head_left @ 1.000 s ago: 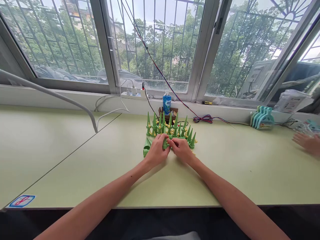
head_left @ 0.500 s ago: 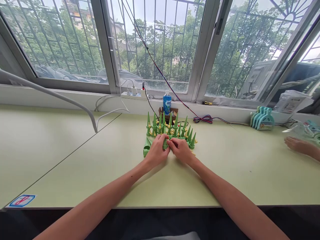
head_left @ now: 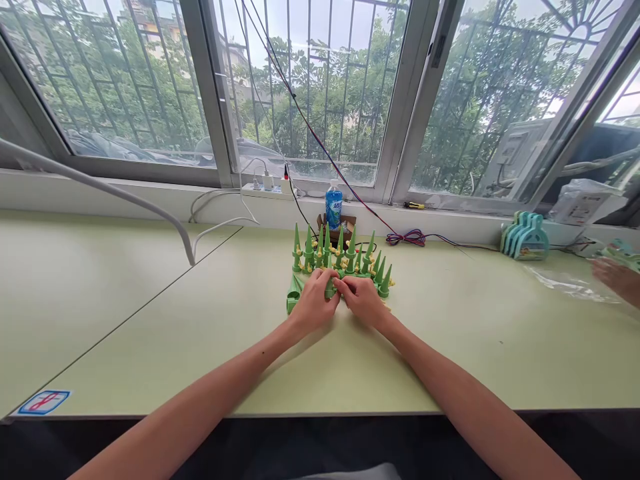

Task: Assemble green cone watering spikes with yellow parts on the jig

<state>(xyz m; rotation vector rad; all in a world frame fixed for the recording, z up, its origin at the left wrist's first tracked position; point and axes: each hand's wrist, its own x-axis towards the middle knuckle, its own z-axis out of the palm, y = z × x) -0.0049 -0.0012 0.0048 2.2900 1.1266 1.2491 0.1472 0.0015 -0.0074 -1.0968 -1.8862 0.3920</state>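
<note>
My left hand (head_left: 315,300) is closed around a green cone piece (head_left: 329,288) near the middle of the table. Touching the right side of that piece, my right hand (head_left: 364,303) has its thumb and fingers pinched together; whatever lies between them is too small to make out. Just behind both hands stand several green cones (head_left: 352,250) with small yellow parts on them, pointing upward. More green pieces (head_left: 293,300) lie to the left of my left hand. My fingers hide part of the held piece.
Behind the cones are a blue bottle (head_left: 334,205) and a brown box (head_left: 350,225). Bundled wires (head_left: 407,238) lie farther right, then light-blue pieces (head_left: 525,237). Clear plastic (head_left: 570,283) is near another person's hand (head_left: 617,280). A grey cable (head_left: 125,193) hangs at left.
The other person's hand has moved right, and the clear plastic now lies flat on the table beside it. My two hands have hardly moved.
</note>
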